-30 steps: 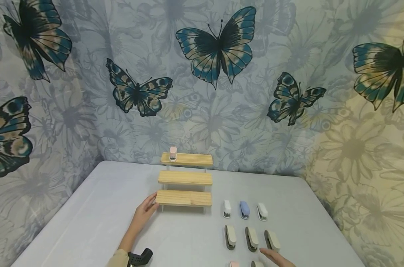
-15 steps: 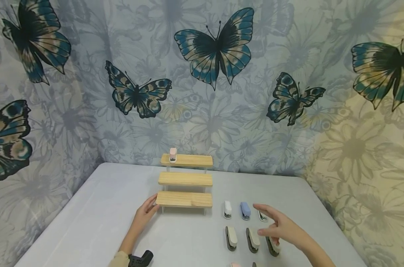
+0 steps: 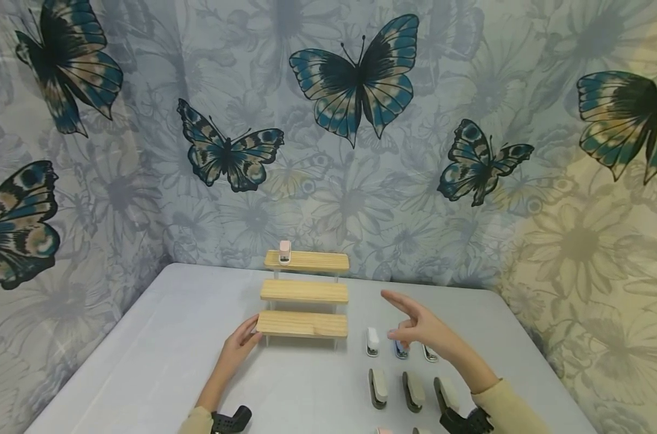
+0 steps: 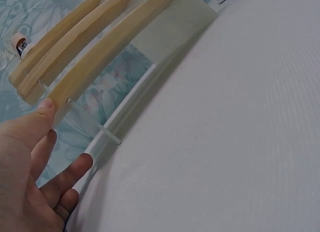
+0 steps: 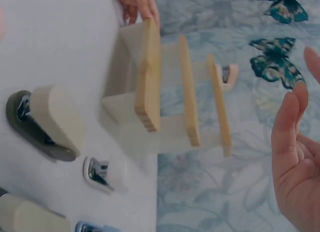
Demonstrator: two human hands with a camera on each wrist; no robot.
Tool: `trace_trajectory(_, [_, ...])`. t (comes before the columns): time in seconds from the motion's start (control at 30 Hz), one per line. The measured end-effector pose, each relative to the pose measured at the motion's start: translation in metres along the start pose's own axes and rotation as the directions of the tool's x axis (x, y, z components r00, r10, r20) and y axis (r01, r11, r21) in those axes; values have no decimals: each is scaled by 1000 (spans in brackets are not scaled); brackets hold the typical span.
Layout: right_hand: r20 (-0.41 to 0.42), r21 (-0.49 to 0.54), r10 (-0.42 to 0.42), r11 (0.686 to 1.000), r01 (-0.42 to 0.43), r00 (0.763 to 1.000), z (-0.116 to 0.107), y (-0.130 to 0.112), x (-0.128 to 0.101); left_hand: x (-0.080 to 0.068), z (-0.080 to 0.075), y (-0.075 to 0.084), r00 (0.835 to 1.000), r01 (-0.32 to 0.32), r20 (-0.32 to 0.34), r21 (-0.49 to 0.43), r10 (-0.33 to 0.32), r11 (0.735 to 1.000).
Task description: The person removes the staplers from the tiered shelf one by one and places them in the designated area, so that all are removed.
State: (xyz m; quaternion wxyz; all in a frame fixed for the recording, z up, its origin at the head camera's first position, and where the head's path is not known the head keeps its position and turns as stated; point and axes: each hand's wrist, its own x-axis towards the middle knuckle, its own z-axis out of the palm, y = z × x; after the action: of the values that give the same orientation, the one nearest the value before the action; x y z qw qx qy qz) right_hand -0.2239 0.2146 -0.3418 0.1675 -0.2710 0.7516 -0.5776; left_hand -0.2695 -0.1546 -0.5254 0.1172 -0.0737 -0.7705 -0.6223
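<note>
Resting on a grey table (image 3: 155,337), a three-step wooden riser (image 3: 304,293) held one pink stapler (image 3: 284,252) on top. The left hand (image 3: 240,345) touched its lowest step with relaxed fingers; the right hand (image 3: 422,328) hovered open, empty, above small staplers (image 3: 372,341).

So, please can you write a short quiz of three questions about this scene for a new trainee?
1. True or false: the pink stapler stands on the top step of the wooden stand.
2. What does the left hand touch?
A. a beige stapler
B. the lowest step's end
C. the curtain
3. Fill in: the right hand holds ____ above the small staplers.

Key: 1 true; 2 B; 3 nothing.
</note>
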Motion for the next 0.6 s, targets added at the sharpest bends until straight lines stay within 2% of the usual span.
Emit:
trace_trajectory(0.3, [-27,-122,29,992,-32,999,3,-2,53,0,-1,-1,1000,-2,-5,-10,2,1000])
trace_trajectory(0.47, [-67,-108,21,994,-28,998,-6,0,77,3,0,0,1000,-8,-7,-6,8,1000])
trace_trajectory(0.6, [-42,-92,12,996,-15,999,-5,1,95,4,0,-1,1000,1,-15,2,-1,1000])
